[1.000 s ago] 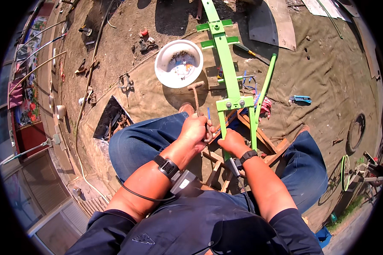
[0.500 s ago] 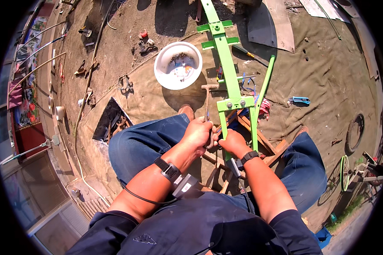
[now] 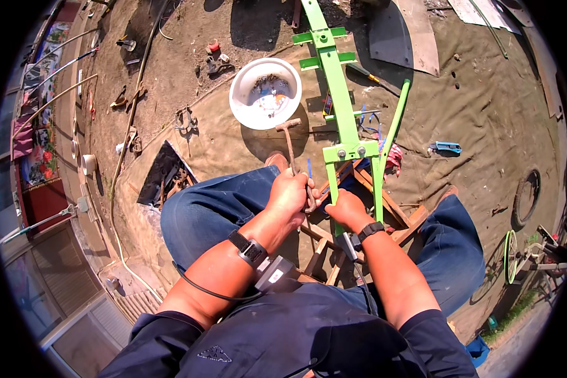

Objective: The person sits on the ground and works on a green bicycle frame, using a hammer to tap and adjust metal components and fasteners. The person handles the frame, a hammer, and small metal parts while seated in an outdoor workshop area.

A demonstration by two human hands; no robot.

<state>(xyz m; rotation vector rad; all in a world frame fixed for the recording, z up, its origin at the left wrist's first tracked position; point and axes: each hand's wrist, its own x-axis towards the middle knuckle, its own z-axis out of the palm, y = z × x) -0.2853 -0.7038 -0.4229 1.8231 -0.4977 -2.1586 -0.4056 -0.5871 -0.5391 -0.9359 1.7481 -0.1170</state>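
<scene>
My left hand (image 3: 290, 192) is wrapped round the handle of a rusty hammer (image 3: 290, 148), whose T-shaped head points away from me beside the green frame. A bright green metal frame (image 3: 337, 94) runs from between my knees to the far edge, with crosspieces and two bolts on its near plate. My right hand (image 3: 349, 210) is closed round the left leg of this frame near its lower end. Under the frame, a brown wooden stand (image 3: 384, 198) shows partly between my legs.
A white basin (image 3: 264, 93) with small parts in it stands beyond my left knee. A dark tray (image 3: 166, 176) of metal pieces lies left. To the right are a blue utility knife (image 3: 446, 147) and a black ring (image 3: 528, 200). A yellow-and-black handled tool (image 3: 373, 78) lies beside the frame.
The hammer's head has swung left, away from the green frame, and its handle now leans left. My right hand stays on the frame's leg.
</scene>
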